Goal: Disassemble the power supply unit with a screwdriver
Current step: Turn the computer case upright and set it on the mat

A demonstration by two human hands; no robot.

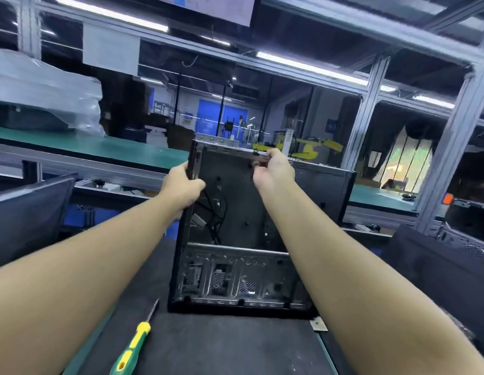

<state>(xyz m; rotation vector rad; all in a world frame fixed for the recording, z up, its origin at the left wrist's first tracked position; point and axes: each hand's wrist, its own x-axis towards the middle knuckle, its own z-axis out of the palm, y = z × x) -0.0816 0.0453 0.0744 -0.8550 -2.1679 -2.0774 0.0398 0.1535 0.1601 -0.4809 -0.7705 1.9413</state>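
Note:
A black open computer case (235, 212) stands tilted on a dark mat (221, 345), its open side facing me, with loose black cables inside. My left hand (181, 190) grips the case's left edge near the top. My right hand (273, 169) grips the top rim at the right. A green and yellow screwdriver (134, 345) lies on the mat at the lower left, with neither hand on it. No power supply unit can be made out inside the case.
Other black cases stand at the left (27, 212), behind (324, 190) and at the right (438, 266). A small metal piece (318, 324) lies by the case's right front corner. Green benches and aluminium framing run behind.

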